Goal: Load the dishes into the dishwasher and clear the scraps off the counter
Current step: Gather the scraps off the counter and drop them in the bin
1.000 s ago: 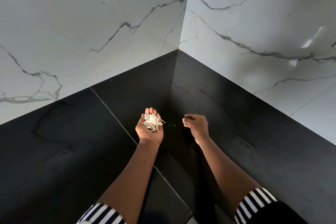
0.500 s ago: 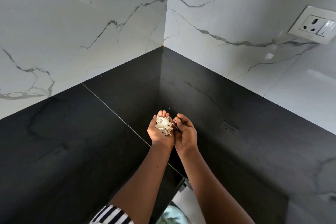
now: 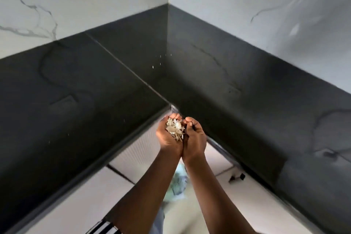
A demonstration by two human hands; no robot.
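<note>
A heap of pale, shredded scraps (image 3: 175,129) lies in the cupped palm of my left hand (image 3: 167,138). My right hand (image 3: 196,137) presses against its side with fingers curled in toward the heap, so both hands cup it together. They hover just past the inner corner edge of the black L-shaped counter (image 3: 91,91). A few tiny white crumbs (image 3: 152,66) remain on the counter near the back corner. No dishes or dishwasher are in view.
White marble-look walls (image 3: 85,2) rise behind the counter on both sides. Below the counter edge are white tiles (image 3: 91,199), a ribbed white panel (image 3: 144,144) and a small dark object (image 3: 237,176) low on the right.
My right hand came from the counter to join the left one. Both hands, holding the scraps, then drew back from the counter corner to its front edge.
</note>
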